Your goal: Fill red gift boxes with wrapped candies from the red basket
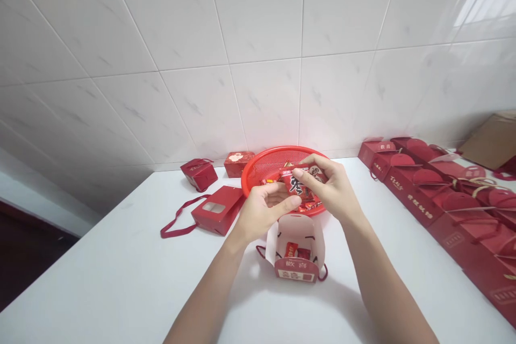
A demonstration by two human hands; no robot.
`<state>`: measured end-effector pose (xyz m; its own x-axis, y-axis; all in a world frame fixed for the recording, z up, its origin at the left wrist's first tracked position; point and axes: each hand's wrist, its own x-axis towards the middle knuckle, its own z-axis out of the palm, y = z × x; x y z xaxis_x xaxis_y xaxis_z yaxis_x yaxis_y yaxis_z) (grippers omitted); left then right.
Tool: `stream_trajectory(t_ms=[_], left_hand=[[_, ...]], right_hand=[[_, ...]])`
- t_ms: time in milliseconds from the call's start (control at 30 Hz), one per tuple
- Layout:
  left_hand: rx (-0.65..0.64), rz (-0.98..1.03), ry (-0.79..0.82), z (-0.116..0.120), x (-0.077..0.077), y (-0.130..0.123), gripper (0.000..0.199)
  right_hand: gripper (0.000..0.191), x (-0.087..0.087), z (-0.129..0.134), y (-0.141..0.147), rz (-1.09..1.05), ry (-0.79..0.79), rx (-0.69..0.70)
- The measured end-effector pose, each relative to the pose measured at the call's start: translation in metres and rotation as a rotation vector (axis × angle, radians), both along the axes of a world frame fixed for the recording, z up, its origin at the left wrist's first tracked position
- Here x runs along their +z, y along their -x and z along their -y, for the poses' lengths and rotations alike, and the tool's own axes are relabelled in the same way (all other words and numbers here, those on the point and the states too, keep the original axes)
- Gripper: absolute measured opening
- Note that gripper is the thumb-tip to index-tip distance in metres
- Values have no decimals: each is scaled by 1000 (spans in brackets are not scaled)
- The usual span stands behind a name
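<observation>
Both hands are over the near part of a red plastic basket (250, 171) that holds wrapped candies. Between them is a red packet (297, 185) with black characters. My left hand (266, 208) has its thumb and fingers on the packet's lower left side. My right hand (331, 185) grips its upper part with thumb and fingers. Just nearer than the basket stands an open red gift box (296, 263) with a white inside and dark red cord handles. Two small red wrapped pieces (291, 250) lie in it.
Left of the basket lie a red box with a window and ribbon (217, 212), a small dark red box (199, 173) and a patterned box (237, 164). Rows of red gift boxes (419, 193) line the right side, with a cardboard box (489, 140) behind. A tiled wall (266, 102) backs the table.
</observation>
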<state>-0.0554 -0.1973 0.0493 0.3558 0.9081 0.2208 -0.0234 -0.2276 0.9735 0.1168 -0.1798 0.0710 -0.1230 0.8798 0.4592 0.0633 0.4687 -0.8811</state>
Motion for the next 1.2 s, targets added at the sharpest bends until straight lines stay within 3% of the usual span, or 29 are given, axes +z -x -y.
stream_trajectory(t_ms=[267,433,633,967,1200], left_hand=[[217,-20,-115,4,4,-4,19],[148,-204,-150,5,10,3,13],[94,-364,-170,7,15,12,13],[128,-52,-150,2,5,6,20],[147,-44,-194,1,6,7,19]], right_hand=[[30,-5,1,13,-252,113,-40],[24,0,-2,2,-118,73,36],[23,2,-4,-14,100,115,258],[25,-4,-4,0,-331,241,222],[30,-2,-5,4,-447,370,221]])
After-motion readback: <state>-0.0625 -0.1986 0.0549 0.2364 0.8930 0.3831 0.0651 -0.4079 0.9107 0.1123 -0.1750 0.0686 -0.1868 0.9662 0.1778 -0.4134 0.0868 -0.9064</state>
